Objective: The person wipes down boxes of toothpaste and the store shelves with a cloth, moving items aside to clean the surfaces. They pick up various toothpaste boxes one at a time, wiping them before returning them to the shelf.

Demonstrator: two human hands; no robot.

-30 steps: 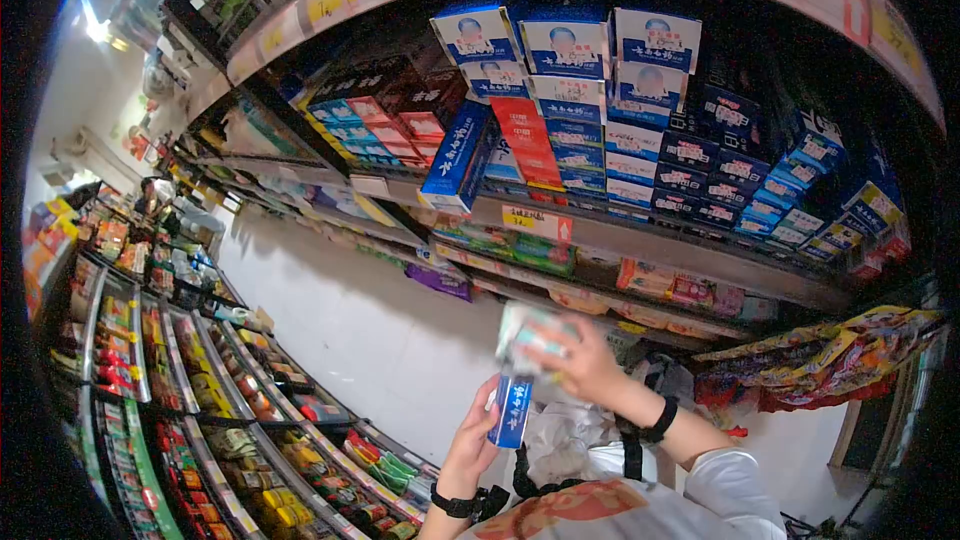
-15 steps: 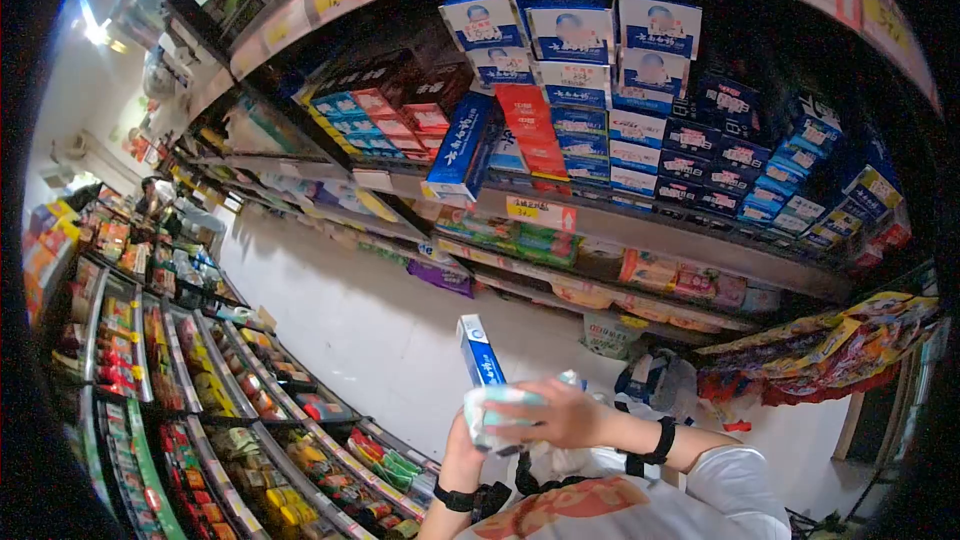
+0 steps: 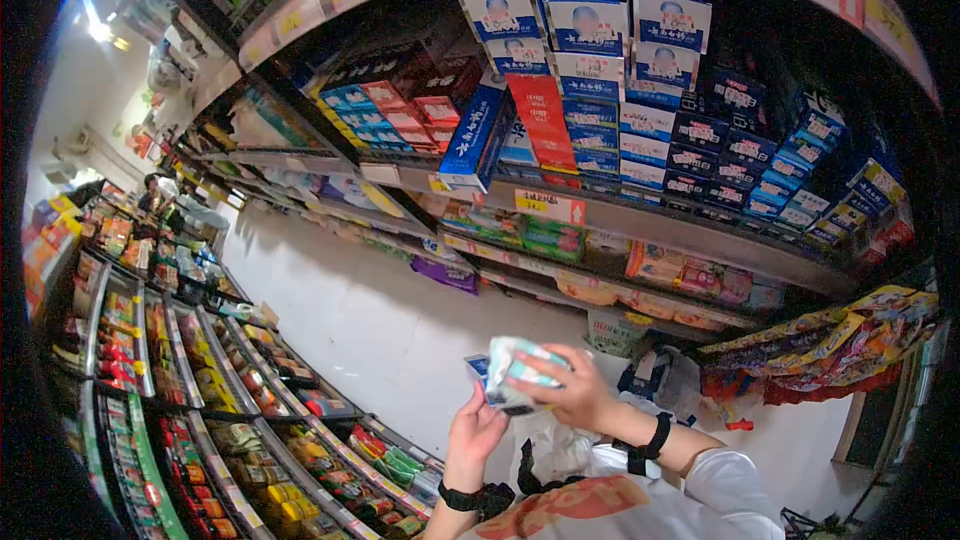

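Observation:
My right hand (image 3: 580,388) is wrapped round a white and teal cloth or soft pack (image 3: 520,368), low in the centre of the view. Just left of it, my left hand (image 3: 474,432) holds a blue and white box (image 3: 478,368) by its end, fingers pointing up. The soft item overlaps the box and hides most of it. Above, on the shelf, a blue box (image 3: 472,145) lies angled over the front edge, beside a red box (image 3: 541,120) and stacked blue and white boxes (image 3: 590,90).
Below the box shelf (image 3: 640,215) are lower shelves of packets. Racks of packaged goods (image 3: 250,440) run along the left. Colourful bags (image 3: 830,345) hang at the right. A person (image 3: 155,195) is far off at the back left.
The box has turned and dropped lower behind the soft item. My right hand has lifted up and right with that item, uncovering my left hand's fingers.

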